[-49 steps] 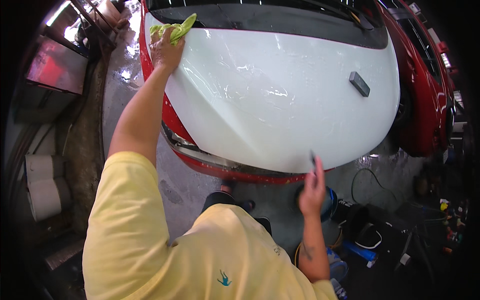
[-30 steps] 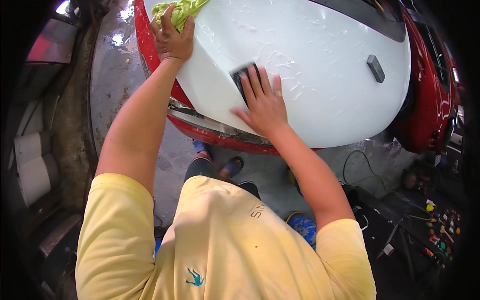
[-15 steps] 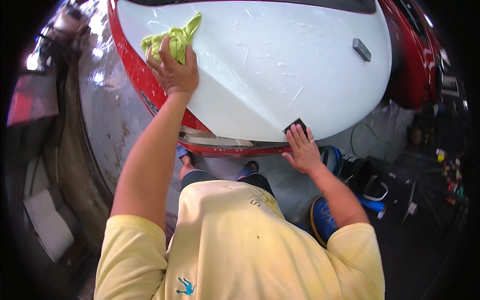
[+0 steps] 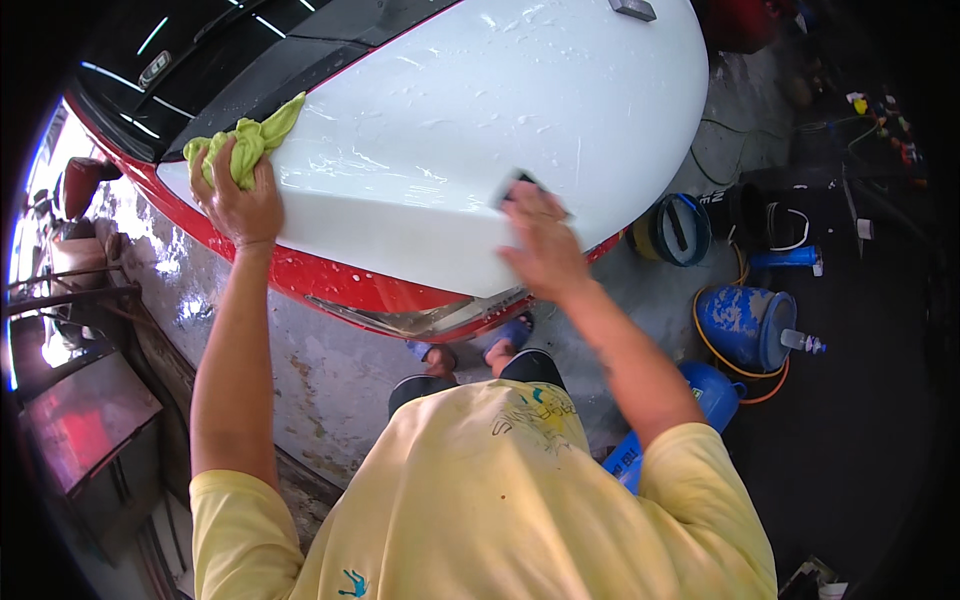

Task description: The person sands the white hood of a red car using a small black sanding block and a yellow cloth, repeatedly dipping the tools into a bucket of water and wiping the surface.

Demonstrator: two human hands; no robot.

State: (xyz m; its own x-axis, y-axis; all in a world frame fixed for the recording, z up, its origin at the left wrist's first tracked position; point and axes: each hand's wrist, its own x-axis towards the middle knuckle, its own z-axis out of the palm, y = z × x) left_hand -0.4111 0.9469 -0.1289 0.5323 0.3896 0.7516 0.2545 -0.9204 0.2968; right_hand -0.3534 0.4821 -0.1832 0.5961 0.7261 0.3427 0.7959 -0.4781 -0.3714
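A white car hood [image 4: 400, 215], wet with drops and streaks, spreads in front of me. At its left, near the windshield's lower edge, my left hand [image 4: 243, 205] presses a bunched yellow-green cloth [image 4: 243, 150] with its fingers curled over it. My right hand [image 4: 545, 245], smeared by motion, lies over a thin dark pad [image 4: 519, 184] on the hood near its front part. Part of the pad shows beyond the fingertips; its exact kind is unclear. A grey rectangular block [image 4: 633, 9] rests on the hood at the upper edge of view.
Right of the car stand a bucket [image 4: 680, 230] of liquid, a black bucket [image 4: 738, 212] and a scuffed blue drum [image 4: 735, 325] with an orange hose around it. A blue container [image 4: 712, 392] is by my right arm. Metal clutter [image 4: 85, 420] lies left.
My view has turned and shifted toward the windshield. My left hand and the cloth are now by the windshield corner. The right hand with the pad has moved inward from the hood's front edge.
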